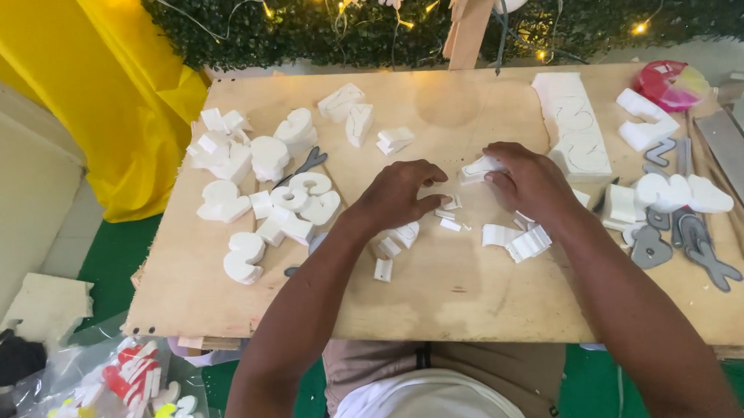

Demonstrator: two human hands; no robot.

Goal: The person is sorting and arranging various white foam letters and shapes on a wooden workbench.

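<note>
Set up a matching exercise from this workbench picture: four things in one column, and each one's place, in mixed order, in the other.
Things
1. foam slab
2. scissors
3. grey shapes
4. plastic bag

Places
A. on the floor, lower left
B. among the white foam cutouts on the board's left
C. flat at the board's upper right
D. at the board's right edge

Pairs: 1-C, 2-B, 3-D, 4-A

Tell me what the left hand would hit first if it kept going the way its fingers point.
The left hand points right, toward the right hand. First in line is probably the white foam piece held by the right hand, though height above the board is unclear.
</note>
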